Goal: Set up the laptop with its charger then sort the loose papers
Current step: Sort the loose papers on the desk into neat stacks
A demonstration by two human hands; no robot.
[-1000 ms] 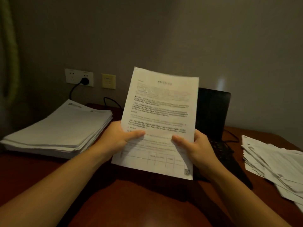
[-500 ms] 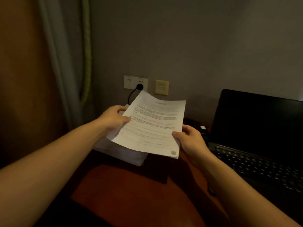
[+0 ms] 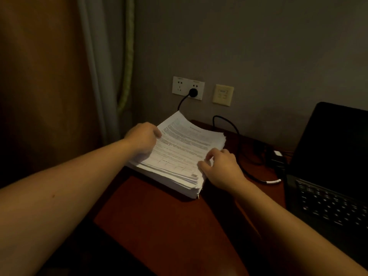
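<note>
Sheet [image 3: 183,144] lies on top of the stack [image 3: 179,180] in the worktop's [image 3: 159,226] far left corner, long axis running away from me toward the wall [image 3: 258,56]. My hands are apart. The left hand [image 3: 142,139] grips its left edge and the right hand [image 3: 221,166] pinches the near right corner. Reckon it's ready to let go.
</note>
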